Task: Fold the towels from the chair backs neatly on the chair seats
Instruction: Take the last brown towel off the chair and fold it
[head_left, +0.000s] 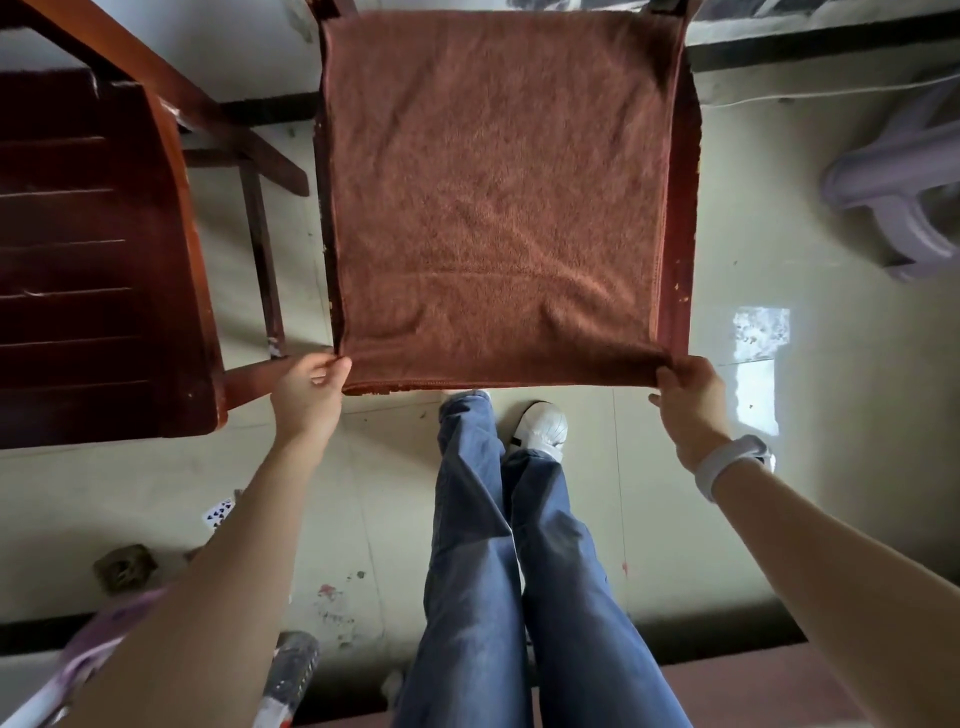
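The towel fills the upper middle of the frame, spread flat over a chair seat whose dark red wood shows only as thin strips along the towel's left and right edges. It lies straight ahead of both hands, its near edge running left to right between them, with its far edge up at the top of the frame by the chair back. It looks close to square, so no long axis stands out.

The left hand pinches the near left corner between thumb and fingers, closed on the cloth. The right hand grips the near right corner the same way. Both hands are about equally near; neither leads.

The towel is rust-brown terry, lying smooth apart from faint ripples fanning in from the two held corners and a stitched hem along the near edge. It appears one layer thick here, though that is hard to tell. A second chair stands at the left, bare-seated.

A likely next fold would carry the near edge away toward the far edge.
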